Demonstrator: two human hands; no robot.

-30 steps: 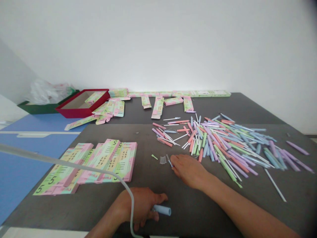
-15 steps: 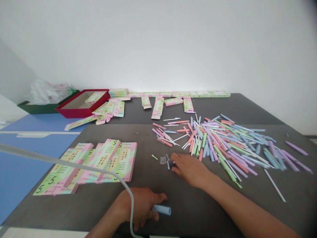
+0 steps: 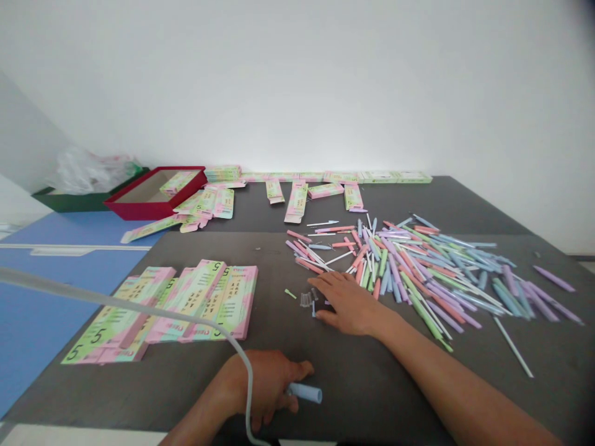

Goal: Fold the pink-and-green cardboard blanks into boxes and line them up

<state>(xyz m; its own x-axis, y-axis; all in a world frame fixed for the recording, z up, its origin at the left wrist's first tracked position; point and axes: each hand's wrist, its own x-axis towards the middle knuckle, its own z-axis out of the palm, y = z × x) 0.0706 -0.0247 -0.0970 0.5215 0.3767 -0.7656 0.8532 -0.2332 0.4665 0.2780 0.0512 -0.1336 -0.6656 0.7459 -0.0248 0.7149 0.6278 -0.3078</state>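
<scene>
My left hand (image 3: pixel 272 385) is closed around a light blue pen barrel (image 3: pixel 305 392) near the table's front edge; its hollow end points right. Farther forward, my right hand (image 3: pixel 346 303) lies low over the table with its fingers stretched out and apart. Under its fingertips and beside them are small clear plastic pieces (image 3: pixel 305 300) and a small pale blue part (image 3: pixel 313 308). A tiny green part (image 3: pixel 290 293) lies just left of these. Beyond and right of that hand spreads a pile of pastel pen parts (image 3: pixel 418 266), with white refills among them.
Printed pink and green boxes (image 3: pixel 199 303) lie overlapped on the left. More cartons (image 3: pixel 297 201) line the back edge. A red box (image 3: pixel 155 192) and a green tray (image 3: pixel 88 201) with a plastic bag stand far left. A white cable (image 3: pixel 139 313) crosses in front.
My right hand has opened, its fingers spreading forward and left over the small parts. My left hand stays in place with the blue barrel.
</scene>
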